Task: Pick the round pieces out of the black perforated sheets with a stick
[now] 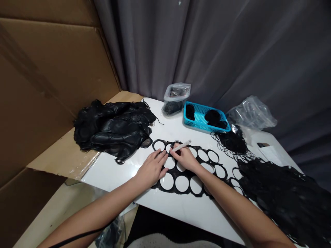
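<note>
A black rubber sheet (186,179) with rows of round holes lies flat on the white table (181,213). My left hand (152,168) rests on it with fingers spread, holding nothing. My right hand (184,157) grips a white pen-like tool (181,146), whose tip points down-left. The tip is close to a thin black ring (172,145) at the sheet's far edge. Both hands sit close together, and they hide part of the sheet.
A crumpled heap of black punched rubber (113,129) lies at the left, and a larger one (284,196) at the right. A blue plastic basket (207,117) holds black rings. A loose ring pile (232,143), plastic bags (176,98), cardboard (51,69) and a grey curtain (207,44) surround the table.
</note>
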Motion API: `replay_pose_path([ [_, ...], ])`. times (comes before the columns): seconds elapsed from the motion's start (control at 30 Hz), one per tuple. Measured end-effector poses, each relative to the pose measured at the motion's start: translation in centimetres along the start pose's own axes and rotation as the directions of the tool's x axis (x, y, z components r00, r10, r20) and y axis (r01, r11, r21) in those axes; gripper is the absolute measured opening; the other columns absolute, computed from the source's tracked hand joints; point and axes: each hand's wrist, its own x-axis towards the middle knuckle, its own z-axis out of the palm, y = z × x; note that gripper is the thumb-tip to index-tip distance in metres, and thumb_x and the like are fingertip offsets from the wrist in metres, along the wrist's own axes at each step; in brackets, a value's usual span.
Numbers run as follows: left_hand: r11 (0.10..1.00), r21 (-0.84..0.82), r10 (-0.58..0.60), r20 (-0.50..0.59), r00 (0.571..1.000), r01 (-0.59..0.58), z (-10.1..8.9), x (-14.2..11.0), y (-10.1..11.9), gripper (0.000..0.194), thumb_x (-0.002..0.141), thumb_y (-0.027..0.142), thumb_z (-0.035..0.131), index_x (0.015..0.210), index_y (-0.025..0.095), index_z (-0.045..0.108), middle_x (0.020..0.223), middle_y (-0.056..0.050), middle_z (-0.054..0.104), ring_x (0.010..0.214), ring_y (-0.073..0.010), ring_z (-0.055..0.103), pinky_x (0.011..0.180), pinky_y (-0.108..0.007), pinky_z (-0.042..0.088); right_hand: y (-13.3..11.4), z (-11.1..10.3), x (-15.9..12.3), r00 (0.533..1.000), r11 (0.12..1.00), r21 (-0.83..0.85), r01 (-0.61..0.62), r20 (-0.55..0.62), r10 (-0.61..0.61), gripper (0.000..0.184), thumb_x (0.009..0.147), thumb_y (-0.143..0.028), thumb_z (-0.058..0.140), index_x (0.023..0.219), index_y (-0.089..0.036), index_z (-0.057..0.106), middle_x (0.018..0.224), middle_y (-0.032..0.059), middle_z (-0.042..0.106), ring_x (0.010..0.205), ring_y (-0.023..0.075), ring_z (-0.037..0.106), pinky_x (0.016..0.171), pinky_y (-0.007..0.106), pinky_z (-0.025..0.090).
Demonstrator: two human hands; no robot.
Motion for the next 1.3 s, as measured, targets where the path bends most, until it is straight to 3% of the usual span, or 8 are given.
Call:
replay_pose_path([
  [0.17, 0.999, 0.053, 0.012, 0.032, 0.999, -0.014, 0.1, 0.0, 0.1, 0.050, 0.097, 0.034, 0.055, 0.141, 0.010, 0.049, 0.146, -0.014, 0.052, 0.138, -0.0341, 0.042, 0.111, -0.046, 0.036, -0.1, 0.8, -0.5, 0.961, 0.912, -0.304, 0.276, 0.093, -0.261, 0.016, 0.089, -0.009, 0.043, 0.083, -0.021, 0.051, 0.090, 0.0086, 0.061, 0.088, 0.0240, 0.052, 0.081, 0.037, 0.043],
  [0.23, 0.998, 0.060, 0.014, 0.034, 0.999, -0.016, 0.1, 0.1, 0.1, 0.048, 0.098, 0.034, 0.053, 0.140, 0.012, 0.049, 0.145, -0.014, 0.052, 0.138, -0.0342, 0.042, 0.111, -0.047, 0.036, 0.5, -0.6, 0.4, 0.972, 0.908, -0.350, 0.231, 0.043, -0.231, 0.018, 0.084, -0.005, 0.043, 0.083, -0.021, 0.052, 0.091, 0.0105, 0.062, 0.090, 0.0259, 0.051, 0.083, 0.039, 0.043],
  [0.3, 0.998, 0.054, 0.017, 0.032, 0.999, -0.019, 0.1, 0.1, 0.1, 0.047, 0.097, 0.034, 0.054, 0.139, 0.013, 0.051, 0.144, -0.013, 0.053, 0.138, -0.0348, 0.042, 0.110, -0.047, 0.037, 1.6, -3.2, 2.0, 0.982, 0.965, -0.263, 0.024, -0.177, -0.073, 0.018, 0.082, -0.006, 0.047, 0.076, -0.022, 0.050, 0.086, 0.0100, 0.060, 0.090, 0.0266, 0.052, 0.084, 0.040, 0.043],
  [0.37, 0.999, 0.038, 0.019, 0.027, 0.999, -0.020, 0.2, 0.1, 0.0, 0.047, 0.096, 0.034, 0.055, 0.138, 0.013, 0.051, 0.144, -0.013, 0.054, 0.137, -0.0354, 0.043, 0.109, -0.047, 0.039, 2.9, -6.1, 3.9, 0.892, 0.978, 0.055, -0.200, -0.403, 0.205, 0.020, 0.082, -0.009, 0.052, 0.069, -0.023, 0.046, 0.080, 0.0074, 0.058, 0.088, 0.0257, 0.054, 0.082, 0.038, 0.045],
  [0.5, 1.000, 0.000, 0.023, 0.012, 1.000, -0.023, -0.2, 0.0, -0.1, 0.047, 0.095, 0.033, 0.057, 0.138, 0.014, 0.051, 0.144, -0.013, 0.054, 0.137, -0.0343, 0.044, 0.109, -0.048, 0.040, 4.1, -8.7, 6.3, 0.815, 0.839, 0.458, -0.294, -0.339, 0.471, 0.019, 0.081, -0.015, 0.061, 0.067, -0.021, 0.050, 0.075, 0.0065, 0.062, 0.079, 0.0225, 0.061, 0.066, 0.033, 0.052],
  [0.8, 0.992, 0.011, -0.129, -0.051, 0.990, 0.129, -2.2, -1.1, -0.8, 0.041, 0.096, 0.032, 0.058, 0.131, 0.012, 0.054, 0.129, -0.017, 0.059, 0.122, -0.0314, 0.056, 0.103, -0.045, 0.047, 0.5, -1.3, 5.7, 0.938, 0.603, 0.745, -0.286, 0.088, 0.336, 0.029, 0.073, -0.035, 0.078, 0.072, -0.020, 0.053, 0.080, 0.0061, 0.070, 0.082, 0.0190, 0.069, 0.077, 0.032, 0.057],
  [1.0, 0.996, -0.006, -0.089, -0.056, 0.994, 0.089, -1.7, -1.8, -0.7, 0.036, 0.098, 0.030, 0.055, 0.130, 0.015, 0.055, 0.132, -0.015, 0.061, 0.128, -0.0315, 0.053, 0.106, -0.047, 0.045, -0.9, 1.9, 3.4, 0.990, 0.934, 0.349, -0.080, 0.135, 0.034, 0.025, 0.085, -0.036, 0.062, 0.071, -0.022, 0.047, 0.076, -0.0013, 0.063, 0.077, 0.0168, 0.059, 0.075, 0.029, 0.045],
  [1.3, 0.994, -0.071, -0.089, -0.079, 0.993, 0.084, -1.3, -1.8, -0.8, 0.036, 0.099, 0.030, 0.051, 0.133, 0.015, 0.054, 0.132, -0.017, 0.060, 0.129, -0.0301, 0.053, 0.107, -0.047, 0.046, -1.1, 2.4, 3.1, 0.994, 0.992, 0.118, 0.042, 0.099, -0.054, 0.024, 0.090, -0.026, 0.053, 0.070, -0.023, 0.040, 0.074, -0.0024, 0.054, 0.073, 0.0168, 0.053, 0.071, 0.029, 0.040],
])
